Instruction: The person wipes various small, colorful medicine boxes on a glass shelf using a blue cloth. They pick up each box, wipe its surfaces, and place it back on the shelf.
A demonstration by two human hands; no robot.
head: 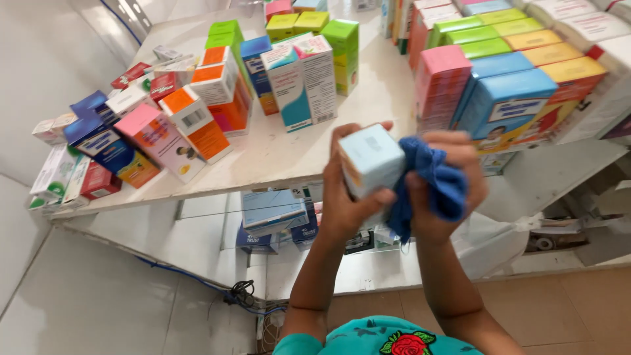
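Gripping a small pale blue carton (370,160) up in front of the white shelf (276,154), the left hand (348,197) is steadying it so the right hand (442,181), bunched around a blue cloth (439,184), is pressing against its side.

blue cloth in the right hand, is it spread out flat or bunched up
Bunched up: the blue cloth is crumpled in the right hand, pressed against the small box held by the left hand.
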